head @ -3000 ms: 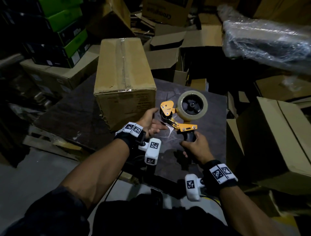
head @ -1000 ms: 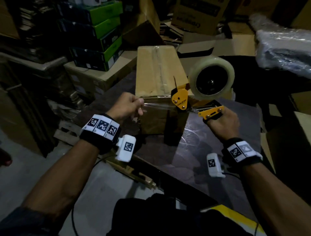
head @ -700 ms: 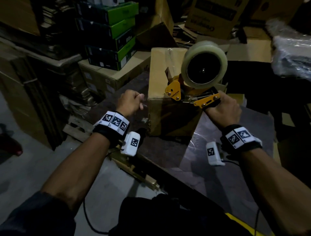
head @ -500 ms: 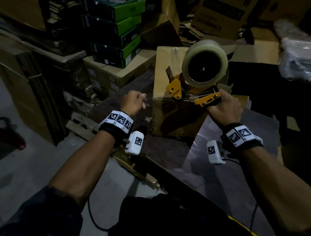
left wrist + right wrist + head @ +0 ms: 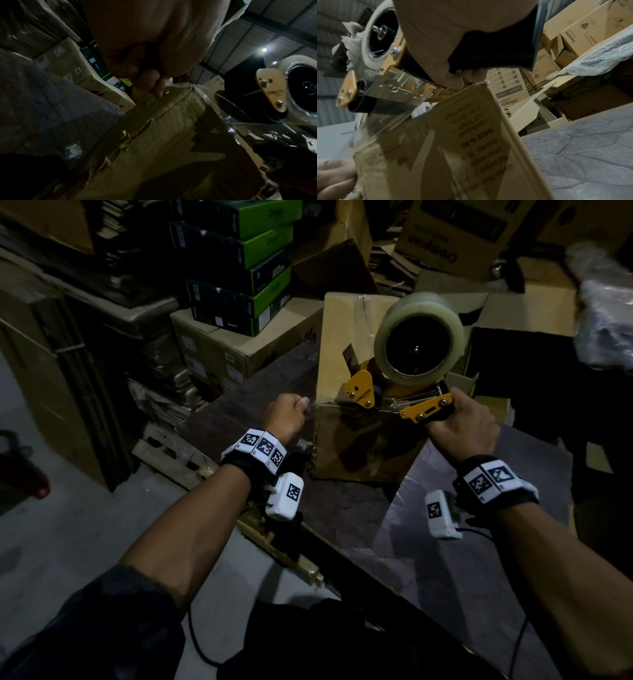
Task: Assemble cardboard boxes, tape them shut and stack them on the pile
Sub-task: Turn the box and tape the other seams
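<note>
— Where do we stand with this cardboard box [image 5: 356, 337]?

— We are in the taping step, by our reading. The box sits near the far left corner of the dark table [image 5: 376, 529], its top seam already under a strip of clear tape. Now we hold a fresh length of tape [image 5: 204, 94] across the near top edge.

— And our hands?

— Our left hand [image 5: 287, 416] is curled into a loose fist at the box's near left corner, thumb and fingertips [image 5: 160, 86] pinching the free end of the tape right against the cardboard. Our right hand [image 5: 460, 428] is wrapped round the black handle of the yellow tape dispenser [image 5: 404, 378], knuckles toward us, the wrist cocked so the roll stands up above the box's near edge.

— Is the roller on the cardboard yet?

— We cannot tell; from the right wrist it looks just above the edge, with clear film hanging between it and the near face.

— So what does the next move ask of us?

— Probably pressing the free end flat at the left corner, then drawing the dispenser rightward along the edge, keeping the tape taut so it does not wrinkle. Stacking comes after.
</note>
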Tool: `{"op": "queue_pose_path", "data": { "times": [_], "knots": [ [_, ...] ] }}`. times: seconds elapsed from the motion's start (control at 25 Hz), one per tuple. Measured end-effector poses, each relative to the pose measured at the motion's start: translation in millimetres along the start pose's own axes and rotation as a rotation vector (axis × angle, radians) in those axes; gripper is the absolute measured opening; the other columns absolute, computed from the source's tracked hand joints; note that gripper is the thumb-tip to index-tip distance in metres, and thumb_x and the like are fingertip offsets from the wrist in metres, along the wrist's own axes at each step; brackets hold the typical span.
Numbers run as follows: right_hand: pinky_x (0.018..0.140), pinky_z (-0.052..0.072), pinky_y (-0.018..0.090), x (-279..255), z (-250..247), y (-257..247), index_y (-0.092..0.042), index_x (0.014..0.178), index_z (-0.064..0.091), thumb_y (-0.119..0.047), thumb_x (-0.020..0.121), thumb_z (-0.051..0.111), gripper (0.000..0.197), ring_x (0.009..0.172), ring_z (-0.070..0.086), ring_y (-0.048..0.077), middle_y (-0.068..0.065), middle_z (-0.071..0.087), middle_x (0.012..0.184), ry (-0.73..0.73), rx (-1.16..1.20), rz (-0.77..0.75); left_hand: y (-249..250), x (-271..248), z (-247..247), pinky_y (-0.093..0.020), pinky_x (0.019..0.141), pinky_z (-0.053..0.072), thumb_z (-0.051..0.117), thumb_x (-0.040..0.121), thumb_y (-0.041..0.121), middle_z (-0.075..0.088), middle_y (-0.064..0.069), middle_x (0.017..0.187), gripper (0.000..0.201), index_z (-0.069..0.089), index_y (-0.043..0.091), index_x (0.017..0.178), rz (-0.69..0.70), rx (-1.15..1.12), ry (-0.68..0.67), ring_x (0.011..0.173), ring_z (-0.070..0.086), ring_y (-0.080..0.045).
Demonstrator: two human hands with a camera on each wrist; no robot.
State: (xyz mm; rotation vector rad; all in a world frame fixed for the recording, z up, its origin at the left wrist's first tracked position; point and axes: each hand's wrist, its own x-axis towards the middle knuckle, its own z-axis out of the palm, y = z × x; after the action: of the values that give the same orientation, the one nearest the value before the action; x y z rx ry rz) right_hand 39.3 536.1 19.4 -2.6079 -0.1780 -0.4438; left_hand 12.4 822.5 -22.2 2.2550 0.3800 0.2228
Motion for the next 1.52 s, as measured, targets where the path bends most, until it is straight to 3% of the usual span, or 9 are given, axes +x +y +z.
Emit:
{"op": "queue_pose_path", "data": {
  "times": [0.32,0.44,0.56,0.68,0.88,1.04,1.2,1.36,1.52],
  "knots": [
    [0.071,0.036,0.036,-3.9,5.6,3.0,-0.034,0.088,0.048,-0.04,0.087,0.068,0.022,0.092,0.063,0.036,-0.002,0.055,0.082,-0.029,-0.006,0.007,2.6,-1.7,23.9,-0.037,0.089,0.038,0.036,0.101,0.043,0.056,-0.023,0.125,0.047,0.051,0.003,0.121,-0.239,0.0,-0.09,0.117,0.05,-0.04],
    [0.069,0.034,0.035,-3.2,7.8,6.4,-0.03,0.086,0.046,-0.04,0.087,0.068,0.024,0.091,0.063,0.037,-0.001,0.056,0.081,-0.023,-0.012,0.015,-6.6,-10.2,31.6,-0.037,0.089,0.042,0.05,0.096,0.038,0.061,-0.017,0.117,0.036,0.047,0.011,0.121,-0.241,-0.052,0.009,0.108,0.056,-0.034],
    [0.068,0.034,0.035,-3.3,9.4,7.7,-0.029,0.086,0.047,-0.041,0.088,0.067,0.024,0.09,0.064,0.038,0.007,0.065,0.087,-0.021,-0.008,0.011,-10.0,-20.0,33.4,-0.029,0.083,0.047,0.052,0.095,0.015,0.063,-0.011,0.109,0.026,0.055,0.013,0.121,0.025,-0.332,0.251,0.093,0.059,-0.02],
    [0.068,0.036,0.036,-3.1,10.1,8.9,-0.029,0.086,0.047,-0.043,0.088,0.067,0.024,0.091,0.064,0.038,0.007,0.065,0.088,-0.018,-0.003,0.013,-12.1,-24.4,34.4,-0.032,0.081,0.051,0.054,0.095,0.019,0.067,-0.003,0.097,0.019,0.066,0.01,0.107,0.193,-0.456,0.274,0.091,0.063,-0.017],
    [0.07,0.036,0.036,-3.6,8.8,7.3,-0.033,0.088,0.045,-0.043,0.088,0.067,0.025,0.094,0.063,0.039,0.011,0.068,0.095,-0.041,-0.005,0.012,-2.7,-27.1,42.5,-0.035,0.065,0.053,0.063,0.089,0.005,0.057,0.002,0.073,0.018,0.057,0.016,0.103,0.129,-0.517,0.211,0.068,0.06,-0.017],
    [0.07,0.035,0.035,-4.3,8.4,7.9,-0.032,0.088,0.046,-0.042,0.088,0.067,0.024,0.093,0.064,0.036,0.008,0.067,0.092,-0.044,-0.012,0.002,1.7,-22.9,41.6,-0.029,0.061,0.054,0.067,0.086,0.005,0.057,-0.006,0.086,0.032,0.055,0.014,0.114,0.047,-0.541,0.214,0.063,0.059,-0.012],
    [0.07,0.035,0.035,-5.1,6.6,6.9,-0.03,0.087,0.047,-0.043,0.089,0.066,0.023,0.09,0.063,0.035,0.001,0.059,0.084,-0.046,-0.007,0.003,-1.1,-18.8,32.1,-0.021,0.071,0.057,0.066,0.084,-0.002,0.051,-0.006,0.122,0.047,0.054,0.014,0.127,0.103,-0.425,0.082,0.076,0.058,0.007],
    [0.07,0.034,0.035,-7.4,5.3,5.0,-0.029,0.089,0.051,-0.042,0.088,0.067,0.02,0.091,0.063,0.035,0.006,0.067,0.091,-0.044,0.001,-0.008,-8.5,-12.0,23.8,-0.038,0.09,0.052,0.057,0.082,-0.002,0.047,-0.009,0.131,0.054,0.052,0.019,0.131,0.126,-0.401,0.011,0.109,0.058,-0.027],
    [0.07,0.033,0.034,-7.6,0.9,0.9,-0.023,0.098,0.059,-0.039,0.089,0.068,0.02,0.095,0.063,0.036,0.008,0.067,0.092,-0.044,-0.044,-0.005,11.1,-7.1,26.2,-0.045,0.115,0.027,0.042,0.101,0.036,0.026,-0.009,0.155,0.054,0.028,0.019,0.151,-0.002,-0.461,-0.052,0.14,0.03,-0.024]
  ]
}}
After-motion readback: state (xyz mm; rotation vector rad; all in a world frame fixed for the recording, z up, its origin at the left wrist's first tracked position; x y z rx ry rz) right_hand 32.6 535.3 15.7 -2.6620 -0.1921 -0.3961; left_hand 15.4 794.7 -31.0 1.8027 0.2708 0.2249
